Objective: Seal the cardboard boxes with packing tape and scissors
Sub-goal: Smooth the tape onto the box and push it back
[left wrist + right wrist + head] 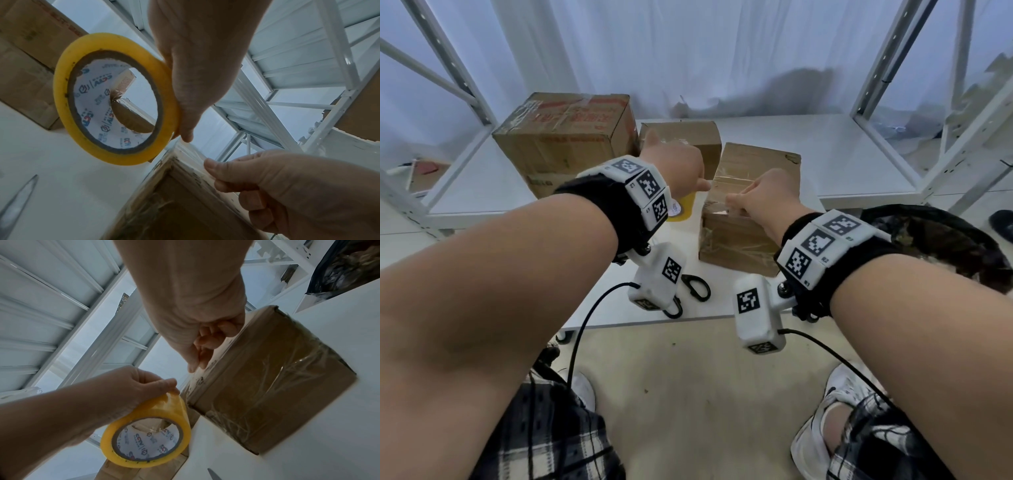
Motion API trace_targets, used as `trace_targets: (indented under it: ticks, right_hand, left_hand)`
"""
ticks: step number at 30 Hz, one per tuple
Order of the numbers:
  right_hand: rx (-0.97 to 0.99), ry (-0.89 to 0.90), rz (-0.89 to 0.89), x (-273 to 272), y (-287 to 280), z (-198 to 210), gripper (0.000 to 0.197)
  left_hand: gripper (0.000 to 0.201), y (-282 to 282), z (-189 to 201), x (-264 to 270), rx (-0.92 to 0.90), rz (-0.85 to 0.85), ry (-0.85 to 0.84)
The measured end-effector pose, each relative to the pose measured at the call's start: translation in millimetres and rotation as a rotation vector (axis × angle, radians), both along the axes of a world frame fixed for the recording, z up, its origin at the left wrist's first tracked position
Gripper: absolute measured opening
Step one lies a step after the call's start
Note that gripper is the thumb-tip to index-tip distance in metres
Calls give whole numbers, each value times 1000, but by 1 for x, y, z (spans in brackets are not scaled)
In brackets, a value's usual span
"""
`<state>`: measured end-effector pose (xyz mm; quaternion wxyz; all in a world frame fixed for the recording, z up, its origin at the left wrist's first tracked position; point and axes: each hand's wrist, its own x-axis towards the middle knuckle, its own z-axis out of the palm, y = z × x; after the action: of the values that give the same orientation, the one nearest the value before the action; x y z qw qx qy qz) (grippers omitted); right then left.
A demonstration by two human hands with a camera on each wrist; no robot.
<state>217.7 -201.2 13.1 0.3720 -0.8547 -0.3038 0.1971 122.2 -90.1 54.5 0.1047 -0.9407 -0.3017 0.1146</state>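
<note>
1. Left hand (674,161): fingers curled round the yellow roll of packing tape (115,99), held off the surface (842,161) just beside the left face of the nearest box.
2. Right hand (767,198): thumb and fingers pinched on the free end of the tape strip (193,154) at the top near-left edge of the nearest cardboard box (743,240). The other fingers are curled in.
3. A short clear strip runs between the roll and the pinch; the two hands sit close together, not touching.
4. Nearest cardboard box: stands toward the near edge of the surface, right of centre, its faces covered in wrinkled clear tape.
5. Medium box (688,140): behind the left hand, toward the far edge.
6. Large printed box (565,137): at the far left of the surface, already taped across the top.
7. Scissors (695,287): lying flat near the near edge, left of the nearest box, black handles partly hidden by the left wrist unit.
8. Black bin bag (941,240): off the right side of the surface.
</note>
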Motion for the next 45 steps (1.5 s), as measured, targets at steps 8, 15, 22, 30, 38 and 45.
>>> trace_targets:
  ticks: [8,15,22,30,38,45]
  right_hand:
    - [-39,-77,6,4,-1,-5,28]
    - [-225,-302,69,9,-8,-1,46]
    - [-247,-582,565,-15,2,-23,61]
    - [-450,-729,657,7,-7,-36,63]
    - [-442,-746,715,35,-24,-36,69]
    - [-399,-721,703,35,-24,-38,62]
  left_hand:
    - [45,0,-9,12,66,-53,29]
    - [41,-3,-15,13,132,-125,18]
    - [36,-4,-16,11,93,-94,-28]
    - [56,31,-25,-13,-483,42,-351]
    - [47,20,-22,-14,-696,96,-399]
    - [47,16,-32,-4,-397,72,-154]
